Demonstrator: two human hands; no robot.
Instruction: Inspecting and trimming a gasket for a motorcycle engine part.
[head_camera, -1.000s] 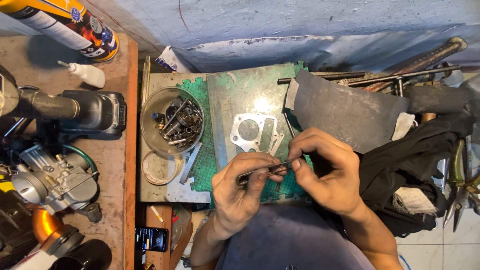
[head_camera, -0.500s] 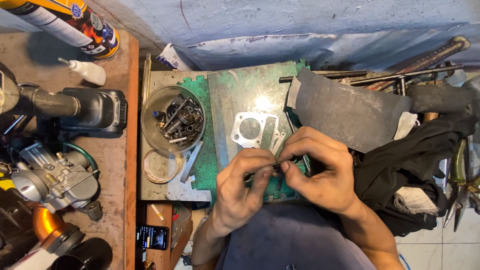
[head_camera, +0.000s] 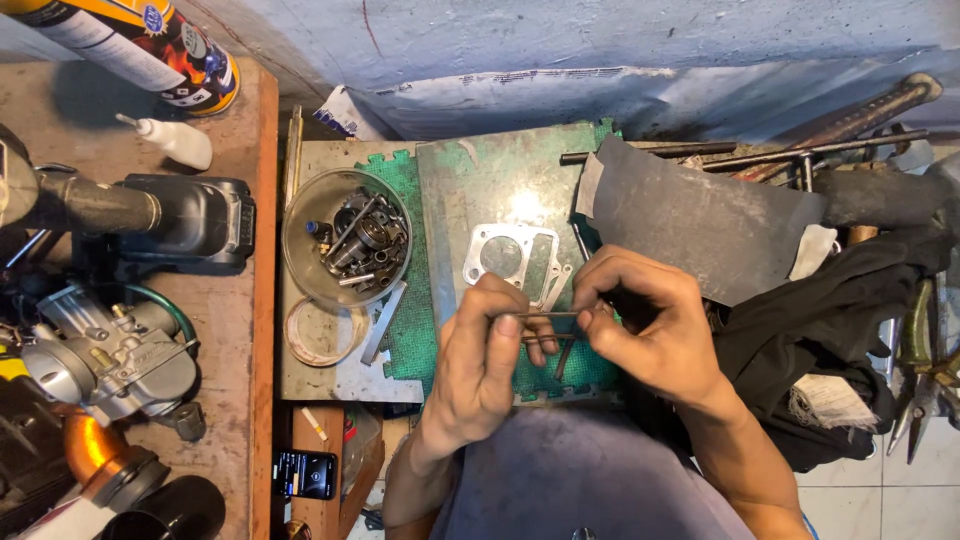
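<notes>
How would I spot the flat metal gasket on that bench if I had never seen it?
Start at the green metal plate in the middle of the bench, right of the clear bowl of small engine parts. The gasket lies flat on that plate, just above the left hand. It is the only thin, pale cut-out sheet there, with one big round hole and smaller holes around it.

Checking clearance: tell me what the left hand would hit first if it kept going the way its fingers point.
The left hand points up-frame; first in line looks like the pale gasket on the green plate, though depth is unclear.
</notes>
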